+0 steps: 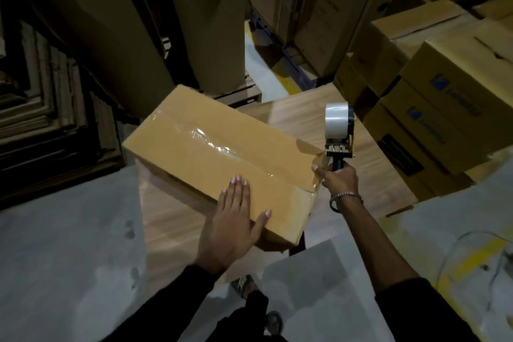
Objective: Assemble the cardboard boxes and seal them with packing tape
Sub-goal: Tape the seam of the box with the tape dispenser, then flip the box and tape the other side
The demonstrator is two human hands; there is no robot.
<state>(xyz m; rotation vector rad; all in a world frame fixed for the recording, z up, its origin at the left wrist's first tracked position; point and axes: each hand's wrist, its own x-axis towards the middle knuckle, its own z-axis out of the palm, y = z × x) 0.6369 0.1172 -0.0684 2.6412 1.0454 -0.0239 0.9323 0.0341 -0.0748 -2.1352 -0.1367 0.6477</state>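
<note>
Sealing is the step in hand: one closed cardboard box (219, 155) lies slantwise on one low wooden table (369, 172) at the centre of the view, and one glossy strip of tape (211, 143) already runs along its top seam from 11 o'clock toward 4 o'clock. By my judgement the strip is at its end, because the tape dispenser (339, 133) stands just off the box corner at 3 o'clock.

Counting from largest to smallest: several tall flat cartons (116, 22) lean at 11 and 12 o'clock, too dark to count exactly; at least four printed boxes (449, 97) are stacked at 2 o'clock; then the one table, the one box, the one dispenser with its single roll.

The left hand (236, 219) lies flat with spread fingers on the near edge of the box and presses it down. The right hand (337, 179) is wrapped around the dispenser handle, with one bracelet (345, 197) on its wrist.

The next move probably calls for a tear of the tape at the corner, and then rubbing the loose end down on the side wall.
</note>
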